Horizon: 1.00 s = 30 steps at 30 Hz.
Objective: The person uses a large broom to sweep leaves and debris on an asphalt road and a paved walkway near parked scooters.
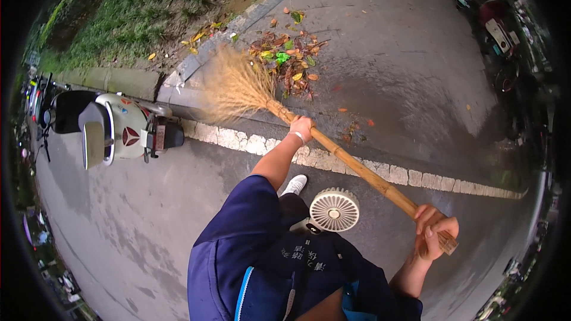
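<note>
A long broom [351,160] with a bamboo handle and straw bristles slants across the view, its head up and to the left. My left hand [302,128] is closed around the handle just below the bristles. Near the butt end, my right hand [436,230] grips the same handle, thumb and fingers wrapped round it. The splayed, slightly blurred bristles lie by the curb, at the left side of a heap of fallen leaves [288,59]. Brown, yellow and green leaves make up the heap, with a bright green scrap [282,57] among them.
A white scooter [125,128] is parked at the left by the stone curb [131,83]. Behind the curb is a grassy bed [143,12]. A cracked white line [238,141] crosses the asphalt. A small round fan [334,209] hangs before my chest. More parked vehicles [499,35] stand far right.
</note>
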### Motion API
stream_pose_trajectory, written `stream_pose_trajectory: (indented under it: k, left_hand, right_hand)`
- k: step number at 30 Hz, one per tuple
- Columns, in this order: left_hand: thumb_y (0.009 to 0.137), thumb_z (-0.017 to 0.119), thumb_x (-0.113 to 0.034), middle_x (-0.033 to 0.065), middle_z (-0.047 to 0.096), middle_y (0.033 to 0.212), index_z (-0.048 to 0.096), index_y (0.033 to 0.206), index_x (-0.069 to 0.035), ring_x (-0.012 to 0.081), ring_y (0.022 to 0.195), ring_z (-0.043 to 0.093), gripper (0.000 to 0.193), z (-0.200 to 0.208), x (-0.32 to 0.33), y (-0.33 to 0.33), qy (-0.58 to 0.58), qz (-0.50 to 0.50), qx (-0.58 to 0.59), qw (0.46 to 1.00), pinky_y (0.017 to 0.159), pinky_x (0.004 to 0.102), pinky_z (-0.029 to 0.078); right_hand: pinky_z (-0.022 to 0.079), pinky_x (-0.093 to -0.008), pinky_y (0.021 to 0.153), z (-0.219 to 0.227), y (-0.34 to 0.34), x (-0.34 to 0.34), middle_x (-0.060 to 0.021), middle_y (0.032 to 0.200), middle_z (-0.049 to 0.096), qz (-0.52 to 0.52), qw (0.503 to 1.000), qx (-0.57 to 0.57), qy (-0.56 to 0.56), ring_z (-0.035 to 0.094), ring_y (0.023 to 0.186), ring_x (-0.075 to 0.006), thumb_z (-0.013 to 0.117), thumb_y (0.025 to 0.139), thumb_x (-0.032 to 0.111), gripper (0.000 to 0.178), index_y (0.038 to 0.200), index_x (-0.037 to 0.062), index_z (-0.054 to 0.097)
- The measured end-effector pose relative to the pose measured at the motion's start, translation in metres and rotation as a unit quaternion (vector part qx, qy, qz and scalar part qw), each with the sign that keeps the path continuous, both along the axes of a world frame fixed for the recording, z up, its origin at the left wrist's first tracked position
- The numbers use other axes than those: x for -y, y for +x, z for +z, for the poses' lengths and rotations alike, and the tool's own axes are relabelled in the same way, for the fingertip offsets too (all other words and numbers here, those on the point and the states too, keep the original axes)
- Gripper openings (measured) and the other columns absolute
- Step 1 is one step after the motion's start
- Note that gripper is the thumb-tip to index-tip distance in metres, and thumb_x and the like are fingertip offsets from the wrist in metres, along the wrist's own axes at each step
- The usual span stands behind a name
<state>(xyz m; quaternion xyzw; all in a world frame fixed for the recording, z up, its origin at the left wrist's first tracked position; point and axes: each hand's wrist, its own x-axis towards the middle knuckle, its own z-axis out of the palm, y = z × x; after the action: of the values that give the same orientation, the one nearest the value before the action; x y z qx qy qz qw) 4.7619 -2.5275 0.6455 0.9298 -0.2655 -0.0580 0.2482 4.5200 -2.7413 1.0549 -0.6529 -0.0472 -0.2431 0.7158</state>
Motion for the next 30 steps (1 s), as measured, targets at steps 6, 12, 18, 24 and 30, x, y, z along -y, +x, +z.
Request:
stream_pose_trajectory:
  k: [6, 12, 18, 24, 30]
  left_hand:
    - [0.059, 0.069, -0.028, 0.0058, 0.062, 0.068, 0.062, 0.064, -0.015, 0.0261, 0.078, 0.060, 0.015, 0.119, 0.026, -0.055, -0.025, -0.109, 0.094, 0.989, 0.077, 0.0391, 0.044]
    - [0.059, 0.066, -0.025, 0.0066, 0.061, 0.068, 0.060, 0.064, -0.013, 0.0283, 0.070, 0.064, 0.014, 0.185, 0.045, -0.284, -0.031, -0.528, -0.075, 0.845, 0.060, 0.0422, 0.050]
    - [0.062, 0.073, -0.033, 0.0064, 0.062, 0.071, 0.061, 0.067, -0.010, 0.0296, 0.071, 0.063, 0.027, 0.208, 0.057, -0.478, -0.153, -0.695, -0.161, 0.684, 0.066, 0.0446, 0.048]
    - [0.060, 0.075, -0.035, 0.0082, 0.065, 0.069, 0.066, 0.068, -0.012, 0.0301, 0.074, 0.064, 0.026, 0.143, 0.055, -0.553, -0.078, -0.799, -0.157, 0.575, 0.068, 0.0432, 0.049]
    - [0.061, 0.065, -0.016, 0.0127, 0.066, 0.071, 0.069, 0.069, -0.013, 0.0316, 0.074, 0.065, 0.010, 0.036, -0.027, -0.371, 0.134, -0.687, -0.193, 0.687, 0.065, 0.0435, 0.051]
  right_hand:
    - [0.038, -0.0314, 0.055, 0.028, -0.144, 0.004, 0.0019, 0.049, 0.037, -0.152, 0.985, 0.086, -0.008, 0.039, 0.043, -0.0116, 0.059, 0.074, 0.002, 0.020, 0.070, 0.0104, 0.041]
    - [0.029, -0.0247, 0.055, 0.060, -0.497, -0.120, 0.0047, 0.050, 0.026, -0.516, 0.845, 0.135, 0.049, 0.030, 0.046, -0.0073, 0.047, 0.084, 0.003, 0.021, 0.068, 0.0138, 0.038]
    - [0.037, -0.0338, 0.049, 0.161, -0.497, -0.352, -0.0028, 0.052, 0.035, -0.801, 0.584, 0.128, -0.040, 0.043, 0.048, -0.0163, 0.049, 0.081, 0.009, 0.019, 0.062, 0.0087, 0.046]
    - [0.039, -0.0314, 0.038, 0.102, -0.506, -0.452, -0.0010, 0.043, 0.031, -0.847, 0.500, 0.104, -0.143, 0.034, 0.035, -0.0133, 0.048, 0.076, 0.007, 0.009, 0.070, 0.0099, 0.043]
    - [0.026, -0.0222, 0.045, 0.018, -0.395, -0.358, 0.0046, 0.051, 0.024, -0.873, 0.487, -0.022, 0.031, 0.024, 0.042, -0.0071, 0.050, 0.082, 0.004, 0.017, 0.069, 0.0134, 0.043]
